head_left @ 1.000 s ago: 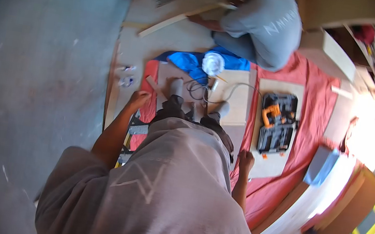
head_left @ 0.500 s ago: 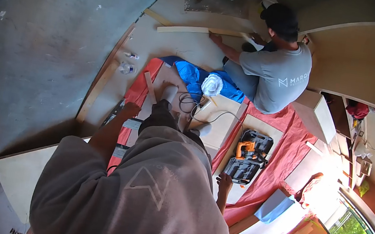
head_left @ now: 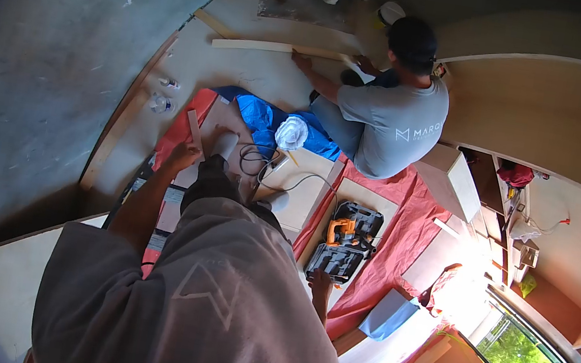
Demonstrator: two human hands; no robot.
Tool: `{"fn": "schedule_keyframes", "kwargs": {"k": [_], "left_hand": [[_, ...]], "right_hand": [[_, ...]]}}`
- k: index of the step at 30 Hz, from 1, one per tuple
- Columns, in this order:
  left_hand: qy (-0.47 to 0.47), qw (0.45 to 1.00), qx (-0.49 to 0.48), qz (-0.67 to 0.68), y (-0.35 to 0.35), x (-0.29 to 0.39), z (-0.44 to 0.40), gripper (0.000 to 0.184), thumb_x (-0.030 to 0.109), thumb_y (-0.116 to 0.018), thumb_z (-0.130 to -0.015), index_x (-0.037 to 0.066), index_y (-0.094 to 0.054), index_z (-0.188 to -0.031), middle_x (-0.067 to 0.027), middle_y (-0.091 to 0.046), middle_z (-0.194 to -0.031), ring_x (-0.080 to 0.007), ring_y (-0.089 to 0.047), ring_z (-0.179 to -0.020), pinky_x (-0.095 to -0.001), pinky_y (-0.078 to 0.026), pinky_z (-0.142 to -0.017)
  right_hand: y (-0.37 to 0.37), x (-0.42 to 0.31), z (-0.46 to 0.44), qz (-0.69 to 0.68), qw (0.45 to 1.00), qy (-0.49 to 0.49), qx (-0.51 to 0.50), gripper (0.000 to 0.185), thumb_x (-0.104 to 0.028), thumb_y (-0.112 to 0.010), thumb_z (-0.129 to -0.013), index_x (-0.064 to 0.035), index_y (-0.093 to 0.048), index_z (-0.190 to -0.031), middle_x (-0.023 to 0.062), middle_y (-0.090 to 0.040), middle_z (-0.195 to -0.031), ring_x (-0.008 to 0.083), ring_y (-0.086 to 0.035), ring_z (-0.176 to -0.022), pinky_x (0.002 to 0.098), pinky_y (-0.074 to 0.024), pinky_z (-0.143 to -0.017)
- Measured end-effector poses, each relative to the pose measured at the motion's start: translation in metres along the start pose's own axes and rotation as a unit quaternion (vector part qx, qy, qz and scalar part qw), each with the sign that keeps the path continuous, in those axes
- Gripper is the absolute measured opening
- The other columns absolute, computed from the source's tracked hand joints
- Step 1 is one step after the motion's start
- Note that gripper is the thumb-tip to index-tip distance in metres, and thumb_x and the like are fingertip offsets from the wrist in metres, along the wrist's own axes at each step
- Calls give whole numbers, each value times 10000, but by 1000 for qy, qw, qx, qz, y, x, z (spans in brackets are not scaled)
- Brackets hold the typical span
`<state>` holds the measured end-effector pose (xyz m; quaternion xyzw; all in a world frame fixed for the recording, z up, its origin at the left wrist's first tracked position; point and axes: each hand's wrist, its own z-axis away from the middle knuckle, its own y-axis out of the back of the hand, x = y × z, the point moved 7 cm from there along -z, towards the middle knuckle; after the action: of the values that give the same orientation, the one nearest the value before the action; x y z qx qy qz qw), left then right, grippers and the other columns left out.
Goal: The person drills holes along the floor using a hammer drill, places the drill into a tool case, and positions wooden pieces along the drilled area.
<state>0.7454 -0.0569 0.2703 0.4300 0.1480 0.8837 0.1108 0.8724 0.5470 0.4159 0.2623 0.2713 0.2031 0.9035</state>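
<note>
My left hand (head_left: 183,156) hangs over the floor at the left, fingers curled, with nothing visible in it; its outline meets the lower end of a short wood strip (head_left: 194,126). My right hand (head_left: 321,281) is lowered just below an open black tool case (head_left: 335,263), its fingers apart and empty. An orange power tool (head_left: 340,231) lies in the case. From there a dark cable runs left over a pale board (head_left: 295,201) and coils near my feet. A white crumpled bundle (head_left: 292,133) rests on blue sheeting (head_left: 256,118).
A co-worker (head_left: 403,123) crouches at the top, both hands by a long wood strip (head_left: 254,46). Red cloth (head_left: 393,223) covers part of the floor. Plastic bottles (head_left: 161,103) stand near the left wall. A box-shaped panel (head_left: 448,179) and a blue box (head_left: 389,315) are at the right.
The view has swung, and the floor items now appear farther left than half a second ago. My right hand's fingers have spread from the curled shape of a second ago. The co-worker still handles the strip.
</note>
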Motion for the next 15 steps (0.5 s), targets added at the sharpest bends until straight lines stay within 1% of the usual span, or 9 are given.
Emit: {"fn": "schedule_keyframes", "kwargs": {"k": [2,5,8,11,14,15], "left_hand": [[16,1000,6,18,-1,-17,0,268,268,-600,-835,21,-655,-748,-54,-629,-636,-146,-615,-564,-307,-485,-535],[88,996,-11,-1,11,-17,16,287,267,-636,-804,-16,-676,-827,-106,-654,-664,-197,-641,-554,-337,-514,-567],[130,991,-21,18,14,-34,23,275,251,-614,-780,-19,-662,-758,-99,-628,-620,-193,-633,-549,-345,-508,-558],[127,991,-39,-3,18,-40,22,265,238,-598,-772,-11,-638,-691,-89,-606,-589,-185,-624,-546,-344,-502,-548],[105,994,-16,9,23,-25,26,264,239,-593,-774,0,-624,-668,-88,-604,-583,-182,-621,-543,-341,-499,-549],[100,995,-24,-2,22,-23,24,265,242,-598,-781,-2,-626,-682,-88,-608,-592,-180,-620,-544,-339,-498,-551]], "right_hand": [[-2,7,9,-36,999,-10,-9,292,-273,-550,-925,-4,-645,-986,89,-690,-803,168,-695,-661,270,-522,-518],[-4,8,16,-25,999,-23,-11,288,-260,-557,-919,1,-639,-1010,92,-689,-820,170,-697,-670,264,-519,-521],[-7,-5,18,-14,1000,-14,-21,294,-261,-564,-914,9,-642,-1001,94,-690,-821,174,-698,-675,268,-523,-525],[-14,10,-1,-23,999,-2,-27,304,-270,-568,-911,13,-647,-988,97,-691,-829,181,-701,-686,272,-531,-537],[-12,-4,-5,-7,1000,7,-30,300,-271,-584,-899,6,-655,-991,97,-695,-850,173,-704,-718,270,-541,-549],[-12,-10,-6,-1,999,9,-31,299,-270,-588,-896,4,-655,-994,96,-696,-853,171,-705,-724,269,-542,-550]]}}
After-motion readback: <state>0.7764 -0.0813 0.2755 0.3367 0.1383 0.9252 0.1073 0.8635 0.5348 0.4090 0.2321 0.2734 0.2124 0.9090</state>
